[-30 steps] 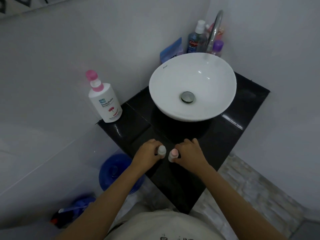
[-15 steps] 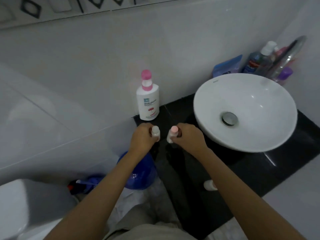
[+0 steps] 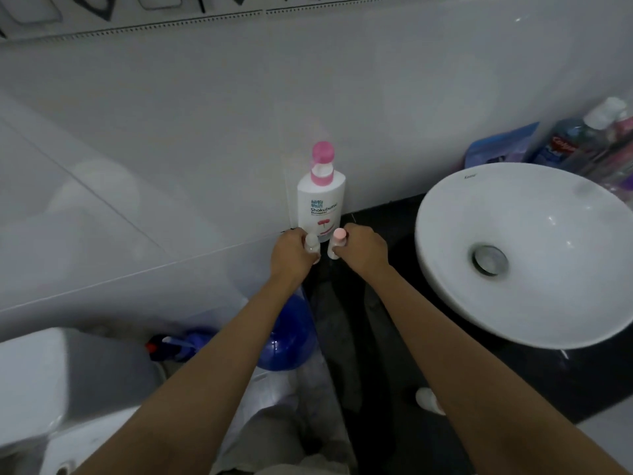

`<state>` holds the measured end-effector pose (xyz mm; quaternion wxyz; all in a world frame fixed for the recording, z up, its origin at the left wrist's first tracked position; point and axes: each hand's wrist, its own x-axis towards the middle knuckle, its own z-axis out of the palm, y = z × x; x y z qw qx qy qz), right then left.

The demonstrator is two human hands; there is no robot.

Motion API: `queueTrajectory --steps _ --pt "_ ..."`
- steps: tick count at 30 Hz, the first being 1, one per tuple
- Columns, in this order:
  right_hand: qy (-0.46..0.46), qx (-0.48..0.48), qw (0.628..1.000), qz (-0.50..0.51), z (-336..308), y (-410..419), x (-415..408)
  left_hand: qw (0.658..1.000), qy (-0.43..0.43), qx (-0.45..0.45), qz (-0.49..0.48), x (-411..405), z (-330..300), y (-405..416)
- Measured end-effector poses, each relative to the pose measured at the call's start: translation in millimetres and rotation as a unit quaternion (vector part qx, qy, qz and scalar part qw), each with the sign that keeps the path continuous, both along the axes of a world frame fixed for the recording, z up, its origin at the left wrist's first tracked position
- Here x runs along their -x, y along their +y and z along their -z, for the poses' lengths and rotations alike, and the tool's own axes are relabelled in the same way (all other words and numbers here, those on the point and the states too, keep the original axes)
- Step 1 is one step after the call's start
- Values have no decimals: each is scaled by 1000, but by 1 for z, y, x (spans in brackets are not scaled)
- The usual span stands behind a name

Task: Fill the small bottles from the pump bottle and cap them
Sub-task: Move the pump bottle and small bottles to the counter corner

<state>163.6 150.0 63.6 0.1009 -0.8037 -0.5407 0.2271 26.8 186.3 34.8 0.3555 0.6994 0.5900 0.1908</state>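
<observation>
Both your arms reach forward; your left hand (image 3: pixel 291 255) grips a white-capped small bottle (image 3: pixel 312 246), your right hand (image 3: pixel 363 252) a pink-capped small bottle (image 3: pixel 336 244), the pump bottle (image 3: pixel 321 200) just beyond your fingers.

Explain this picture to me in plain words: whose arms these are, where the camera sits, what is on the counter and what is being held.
There is no machine here. A person wears a wide-angle camera on the head, looking down at their own bare arms. The left hand grips a small white-capped bottle; the right hand grips a small pink-capped bottle. Both sit just in front of the white pump bottle, which stands on the black counter against the wall. A white basin sits to the right, with blurred toiletries behind it.
</observation>
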Motion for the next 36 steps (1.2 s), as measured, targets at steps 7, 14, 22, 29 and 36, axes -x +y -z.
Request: queueTrajectory --steps 7,14,22,29,36 --pt "34 -18 999 9 4 8 3 999 -38 5 -23 -4 6 1" --pt "49 15 999 8 14 4 -3 998 -54 37 -7 1 17 2" --pt "99 -19 994 30 -33 -70 -21 983 69 -138 94 27 36 -52" --pt "55 -68 985 150 -55 -205 -31 856 110 -247 440 32 70 -120" --pt "-46 97 980 169 -26 -264 -20 827 191 -202 489 34 80 -132"
